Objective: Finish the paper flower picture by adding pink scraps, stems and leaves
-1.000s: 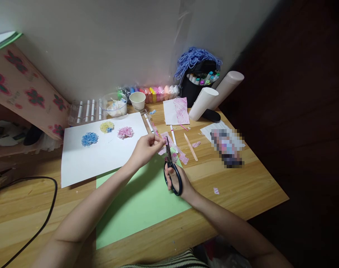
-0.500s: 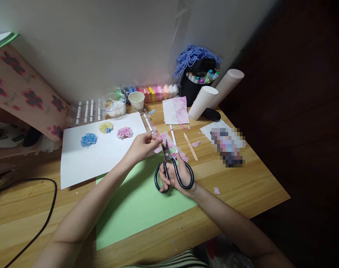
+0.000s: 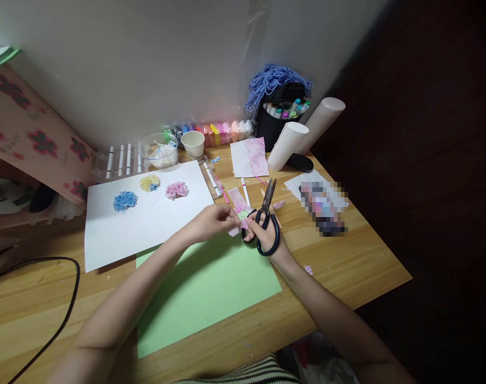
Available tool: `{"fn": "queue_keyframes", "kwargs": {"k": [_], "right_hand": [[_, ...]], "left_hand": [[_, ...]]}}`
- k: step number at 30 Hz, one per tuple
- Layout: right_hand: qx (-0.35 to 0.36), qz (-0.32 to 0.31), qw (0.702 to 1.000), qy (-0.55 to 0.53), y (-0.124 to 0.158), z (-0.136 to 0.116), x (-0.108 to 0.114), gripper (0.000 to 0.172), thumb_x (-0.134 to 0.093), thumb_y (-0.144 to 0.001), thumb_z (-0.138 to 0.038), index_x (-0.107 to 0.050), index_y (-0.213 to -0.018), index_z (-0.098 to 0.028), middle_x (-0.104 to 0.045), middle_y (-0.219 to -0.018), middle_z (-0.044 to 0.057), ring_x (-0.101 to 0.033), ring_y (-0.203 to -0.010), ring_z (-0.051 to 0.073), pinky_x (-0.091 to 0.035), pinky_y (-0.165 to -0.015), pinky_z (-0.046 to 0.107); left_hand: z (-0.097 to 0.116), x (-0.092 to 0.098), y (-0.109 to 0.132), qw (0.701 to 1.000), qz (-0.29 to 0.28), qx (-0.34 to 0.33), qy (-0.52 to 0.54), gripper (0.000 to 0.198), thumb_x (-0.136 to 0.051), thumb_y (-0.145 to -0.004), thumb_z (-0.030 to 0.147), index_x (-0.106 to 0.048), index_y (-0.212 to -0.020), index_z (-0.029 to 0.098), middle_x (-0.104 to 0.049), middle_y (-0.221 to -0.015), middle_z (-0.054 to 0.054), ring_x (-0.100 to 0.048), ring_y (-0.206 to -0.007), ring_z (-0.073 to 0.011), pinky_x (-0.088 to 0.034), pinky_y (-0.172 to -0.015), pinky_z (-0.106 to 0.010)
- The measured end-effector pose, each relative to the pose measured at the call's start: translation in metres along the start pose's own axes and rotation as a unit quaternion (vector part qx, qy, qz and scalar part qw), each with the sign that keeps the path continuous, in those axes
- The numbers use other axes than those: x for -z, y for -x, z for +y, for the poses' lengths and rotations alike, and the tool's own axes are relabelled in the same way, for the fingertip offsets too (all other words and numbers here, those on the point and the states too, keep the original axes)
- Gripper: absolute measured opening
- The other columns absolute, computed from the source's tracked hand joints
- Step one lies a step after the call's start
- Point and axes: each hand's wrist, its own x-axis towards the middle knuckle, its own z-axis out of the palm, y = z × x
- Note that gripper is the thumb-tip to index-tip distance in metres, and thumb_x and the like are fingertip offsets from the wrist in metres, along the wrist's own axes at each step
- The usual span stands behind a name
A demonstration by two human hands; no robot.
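Note:
My right hand [image 3: 272, 234] holds a pair of black-handled scissors [image 3: 267, 196] by its loops. The blades point away from me and look nearly closed. My left hand [image 3: 215, 220] is pinched close to the right fingertips, at a small pink-streaked piece of paper [image 3: 245, 223]; how each finger grips it is hard to make out. Just beyond my hands lie pink-streaked paper strips [image 3: 237, 198] and a white marker [image 3: 245, 192]. Below them a green sheet [image 3: 203, 298] lies on the table. To the left is a white sheet [image 3: 107, 240] bearing blue, yellow and pink paper-scrap clusters [image 3: 177, 190].
Along the wall stand a clear bowl [image 3: 158, 152], a paper cup [image 3: 193, 144], colourful clay packs [image 3: 215, 132] and a black marker holder [image 3: 269, 125]. Two white cylinders [image 3: 289, 145] stand right of them. A blurred item [image 3: 323, 208] lies at the right. A black cable [image 3: 73, 293] curves at the left.
My right hand has moved up and right with the scissors, whose blades now point away to the upper right. My left hand has shifted slightly right and down, and both hands' fingertips now meet.

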Motion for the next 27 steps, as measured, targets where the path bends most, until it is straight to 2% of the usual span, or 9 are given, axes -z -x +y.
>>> {"fn": "queue_keyframes", "kwargs": {"k": [3, 7, 14, 21, 24, 27], "right_hand": [[0.004, 0.013, 1.0, 0.008, -0.005, 0.005, 0.005, 0.039, -0.071, -0.065, -0.052, -0.051, -0.071, -0.019, -0.049, -0.04, -0.008, -0.051, -0.035, 0.01, -0.048, -0.04, 0.022], [0.017, 0.01, 0.998, -0.051, -0.007, 0.002, 0.006, 0.041, -0.066, -0.069, -0.056, -0.049, -0.074, -0.019, -0.047, -0.041, -0.009, -0.051, -0.035, 0.01, -0.046, -0.039, 0.022], [-0.053, -0.075, 0.991, -0.097, 0.001, -0.005, -0.003, 0.044, -0.075, -0.061, -0.05, -0.048, -0.076, -0.019, -0.045, -0.04, -0.011, -0.048, -0.032, 0.009, -0.05, -0.039, 0.024], [-0.026, -0.051, 0.993, -0.107, 0.0, -0.004, -0.003, 0.042, -0.075, -0.062, -0.047, -0.045, -0.074, -0.02, -0.044, -0.038, -0.012, -0.047, -0.032, 0.009, -0.05, -0.041, 0.024], [-0.057, -0.06, 0.99, -0.113, 0.002, -0.01, -0.003, 0.045, -0.067, -0.065, -0.058, -0.047, -0.075, -0.02, -0.047, -0.04, -0.009, -0.049, -0.035, 0.01, -0.054, -0.048, 0.028], [-0.112, -0.144, 0.977, -0.111, 0.009, -0.014, -0.003, 0.059, -0.05, -0.065, -0.075, -0.052, -0.077, -0.017, -0.056, -0.048, -0.003, -0.057, -0.043, 0.013, -0.056, -0.06, 0.034]], "left_hand": [[0.001, 0.005, -0.001, 0.999, 0.032, 0.006, -0.009, 0.026, -0.055, -0.08, 0.039, -0.062, -0.079, 0.014, -0.063, -0.071, -0.003, -0.056, -0.064, -0.0134, -0.043, -0.06, -0.025], [0.001, 0.009, -0.002, 0.998, 0.066, -0.007, 0.023, 0.021, -0.059, -0.078, 0.035, -0.061, -0.083, 0.014, -0.063, -0.077, -0.004, -0.058, -0.068, -0.0139, -0.045, -0.065, -0.026], [0.005, 0.006, 0.001, 0.996, 0.074, -0.034, 0.03, 0.017, -0.063, -0.075, 0.026, -0.059, -0.086, 0.014, -0.065, -0.083, -0.005, -0.064, -0.077, -0.0167, -0.049, -0.075, -0.031], [0.005, 0.001, -0.001, 0.993, 0.102, -0.035, 0.047, 0.019, -0.066, -0.073, 0.024, -0.059, -0.088, 0.013, -0.065, -0.08, -0.004, -0.065, -0.074, -0.0157, -0.051, -0.073, -0.03], [0.004, 0.002, -0.002, 0.989, 0.129, -0.044, 0.053, 0.019, -0.066, -0.073, 0.023, -0.06, -0.088, 0.013, -0.065, -0.082, -0.005, -0.064, -0.073, -0.0147, -0.051, -0.073, -0.029], [0.005, 0.005, -0.002, 0.98, 0.18, -0.053, 0.073, 0.02, -0.065, -0.072, 0.022, -0.06, -0.089, 0.012, -0.063, -0.082, -0.004, -0.062, -0.072, -0.0124, -0.05, -0.072, -0.027]]}}
